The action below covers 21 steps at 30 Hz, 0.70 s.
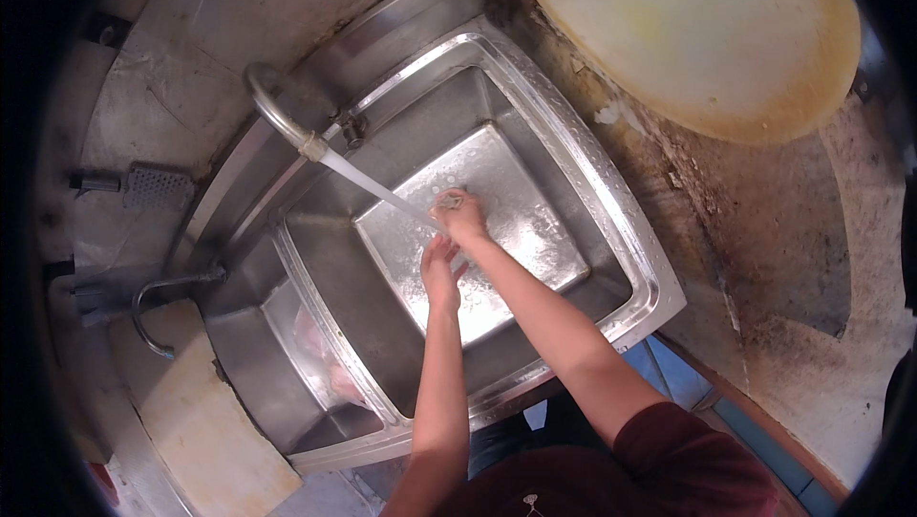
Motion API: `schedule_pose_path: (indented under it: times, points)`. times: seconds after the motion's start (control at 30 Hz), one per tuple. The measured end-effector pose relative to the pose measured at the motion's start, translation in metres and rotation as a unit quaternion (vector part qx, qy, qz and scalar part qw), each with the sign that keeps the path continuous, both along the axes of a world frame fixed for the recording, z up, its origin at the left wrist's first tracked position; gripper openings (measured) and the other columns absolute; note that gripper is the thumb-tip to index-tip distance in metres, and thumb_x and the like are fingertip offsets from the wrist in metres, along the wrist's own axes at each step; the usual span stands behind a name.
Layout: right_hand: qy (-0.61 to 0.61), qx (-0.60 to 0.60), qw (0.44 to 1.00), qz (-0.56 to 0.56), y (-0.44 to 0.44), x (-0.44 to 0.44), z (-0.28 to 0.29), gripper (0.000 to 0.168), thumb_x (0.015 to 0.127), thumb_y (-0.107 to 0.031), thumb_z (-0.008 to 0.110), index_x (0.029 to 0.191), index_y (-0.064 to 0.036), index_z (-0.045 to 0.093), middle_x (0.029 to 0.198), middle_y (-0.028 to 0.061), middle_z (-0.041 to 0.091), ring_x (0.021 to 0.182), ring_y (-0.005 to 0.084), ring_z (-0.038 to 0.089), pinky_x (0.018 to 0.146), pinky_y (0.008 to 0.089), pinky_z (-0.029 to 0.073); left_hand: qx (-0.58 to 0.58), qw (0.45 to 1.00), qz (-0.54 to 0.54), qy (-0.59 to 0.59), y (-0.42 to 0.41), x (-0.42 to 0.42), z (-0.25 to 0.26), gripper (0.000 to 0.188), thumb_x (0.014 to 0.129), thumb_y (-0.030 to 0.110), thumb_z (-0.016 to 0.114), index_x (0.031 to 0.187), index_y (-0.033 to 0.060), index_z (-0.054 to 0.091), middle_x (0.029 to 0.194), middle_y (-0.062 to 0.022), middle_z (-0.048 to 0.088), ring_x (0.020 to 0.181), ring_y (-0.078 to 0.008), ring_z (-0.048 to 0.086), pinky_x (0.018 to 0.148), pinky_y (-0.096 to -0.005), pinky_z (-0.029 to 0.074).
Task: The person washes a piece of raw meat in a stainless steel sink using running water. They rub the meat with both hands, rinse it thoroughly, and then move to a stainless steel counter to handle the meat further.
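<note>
Water runs from a curved metal faucet [283, 115] in a slanting stream [376, 191] toward my hands, over the large stainless steel sink basin [401, 230]. My right hand [467, 222] is closed around a small greyish item [449, 201], too small and partly covered to name. Just below it, where the stream comes down, my left hand [439, 275] has its fingers apart and holds nothing that I can see. The basin floor beneath both hands is wet and shiny.
A second basin [243, 345] at left holds pale pink pieces [344, 381], perhaps raw meat. A second faucet [147, 302] arches over a worn board [208, 409]. A metal grater [157, 186] hangs on the wall. At upper right stands a large round pale board [702, 37].
</note>
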State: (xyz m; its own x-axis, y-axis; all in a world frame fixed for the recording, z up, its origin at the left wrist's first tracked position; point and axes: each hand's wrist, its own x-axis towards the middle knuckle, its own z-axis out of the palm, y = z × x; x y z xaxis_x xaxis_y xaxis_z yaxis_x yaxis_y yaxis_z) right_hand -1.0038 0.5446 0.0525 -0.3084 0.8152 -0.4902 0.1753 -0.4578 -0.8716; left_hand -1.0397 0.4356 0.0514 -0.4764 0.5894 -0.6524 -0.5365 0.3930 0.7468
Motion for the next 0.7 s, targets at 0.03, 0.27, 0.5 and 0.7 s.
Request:
schedule_pose_path:
  times: [0.03, 0.27, 0.5, 0.7]
  points:
    - [-0.001, 0.052, 0.999, -0.016, -0.016, -0.008, 0.008, 0.025, 0.075, -0.004, 0.071, 0.099, -0.008, 0.067, 0.087, 0.0085, 0.068, 0.084, 0.0208, 0.064, 0.076, 0.0336, 0.05, -0.027, 0.994, 0.058, -0.092, -0.012, -0.01, -0.016, 0.041, 0.099, 0.037, 0.043, 0.132, 0.0121, 0.045, 0.117, -0.0076, 0.056, 0.112, -0.0264, 0.056, 0.089, -0.0508, 0.048]
    - [-0.06, 0.373, 0.925, 0.033, -0.123, 0.042, 0.081, 0.024, 0.067, -0.001, 0.066, 0.087, -0.015, 0.069, 0.093, 0.0112, 0.062, 0.103, 0.0339, 0.054, 0.092, 0.0497, 0.038, 0.177, 0.774, 0.07, -0.603, 0.012, -0.019, -0.017, 0.045, 0.1, 0.045, 0.042, 0.126, 0.0082, 0.048, 0.111, -0.0081, 0.056, 0.098, -0.021, 0.058, 0.084, -0.0388, 0.049]
    - [-0.18, 0.352, 0.918, 0.001, -0.086, 0.014, 0.034, 0.024, 0.083, -0.032, 0.062, 0.094, -0.012, 0.071, 0.099, 0.0121, 0.067, 0.102, 0.037, 0.061, 0.079, 0.0547, 0.049, 0.333, 0.885, -0.015, -0.325, 0.003, -0.047, -0.09, 0.037, 0.098, 0.033, 0.051, 0.123, 0.0052, 0.049, 0.104, -0.0072, 0.058, 0.096, -0.0201, 0.059, 0.082, -0.0342, 0.05]
    - [-0.258, 0.267, 0.929, 0.013, 0.011, 0.068, -0.028, 0.045, 0.086, -0.035, 0.068, 0.11, 0.001, 0.058, 0.11, 0.0204, 0.059, 0.105, 0.0366, 0.057, 0.089, 0.0436, 0.046, 0.056, 0.995, -0.085, 0.014, 0.042, -0.004, -0.004, 0.032, 0.094, 0.022, 0.059, 0.117, -0.0008, 0.057, 0.11, -0.0144, 0.06, 0.099, -0.0199, 0.059, 0.083, -0.034, 0.049]
